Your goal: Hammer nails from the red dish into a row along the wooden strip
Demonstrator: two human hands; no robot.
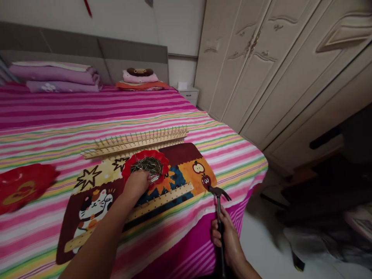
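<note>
My left hand (139, 182) reaches into a red scalloped bowl (126, 170) full of loose metal nails (149, 164). Its fingers are curled down among the nails, and their tips are largely hidden. In my right hand (228, 236), at the lower right, the shaft of a claw hammer (220, 209) is gripped, with the dark head up. A wooden strip (162, 199) with rows of holes and a few upright nails lies on the near side of the bowl, partly covered by my left forearm. Behind the bowl are wooden strips (136, 142) bristling with upright nails.
A patterned mat (188, 151) lies under the work on a striped bed (232, 149). Another red dish (26, 186) is at the left. Folded bedding (58, 79) rests by the headboard (130, 58). A wardrobe (261, 66) stands on the right, beyond the bed's edge.
</note>
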